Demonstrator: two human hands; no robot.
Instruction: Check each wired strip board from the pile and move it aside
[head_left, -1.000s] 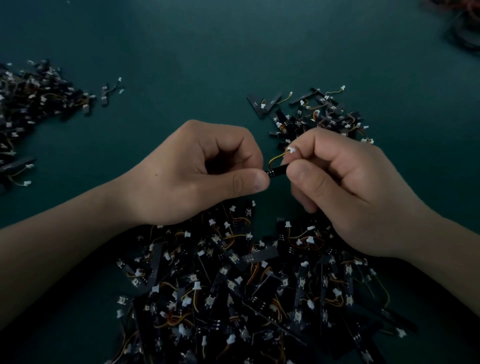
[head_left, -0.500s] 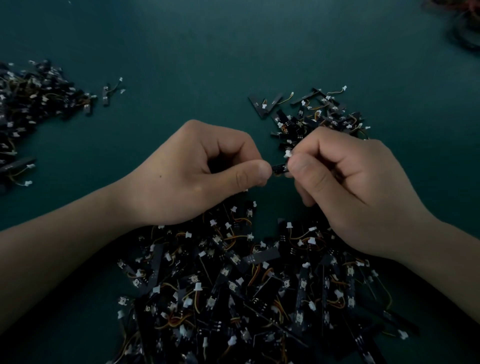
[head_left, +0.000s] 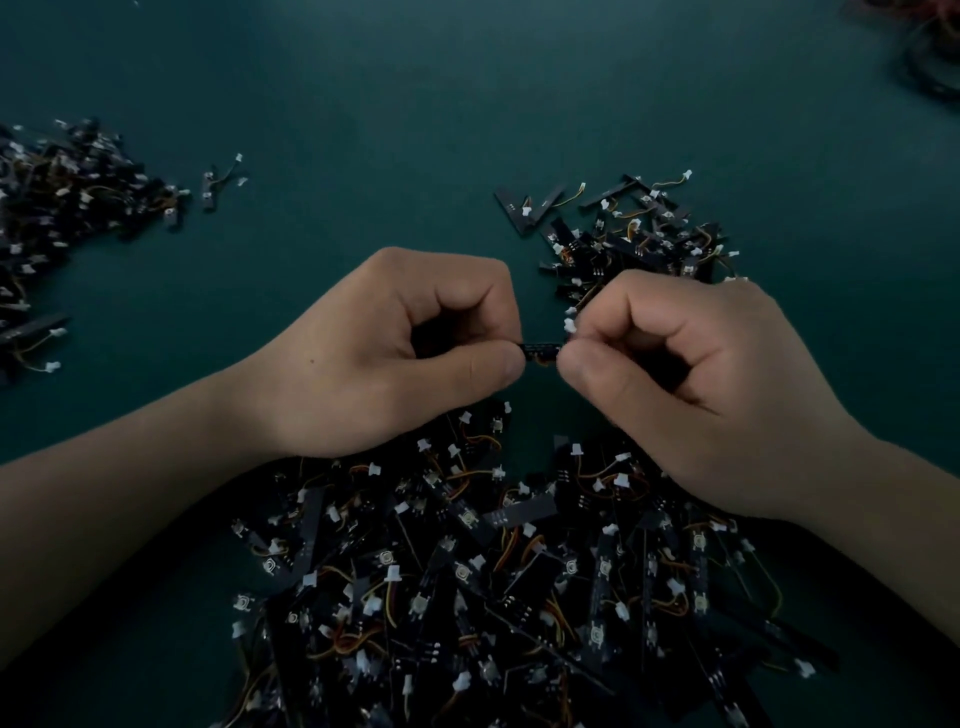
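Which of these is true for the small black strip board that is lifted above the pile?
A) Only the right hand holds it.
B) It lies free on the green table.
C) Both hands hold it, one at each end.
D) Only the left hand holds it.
C: the left hand and the right hand each pinch one end of the strip board between thumb and forefinger.

Premises: an electronics assembly or inspection workshop. Grounds: a dark green matted worktop (head_left: 415, 104) carries loose component stock in bulk. At 6 o'clock lies a large heap (head_left: 493, 597) of identical black strip boards with orange and yellow leads and white plug connectors. A smaller lot (head_left: 634, 234) at 1 o'clock and a third lot (head_left: 67, 208) at 9 o'clock sit well apart. Coiled cable (head_left: 930, 62) at 2 o'clock, blurred.
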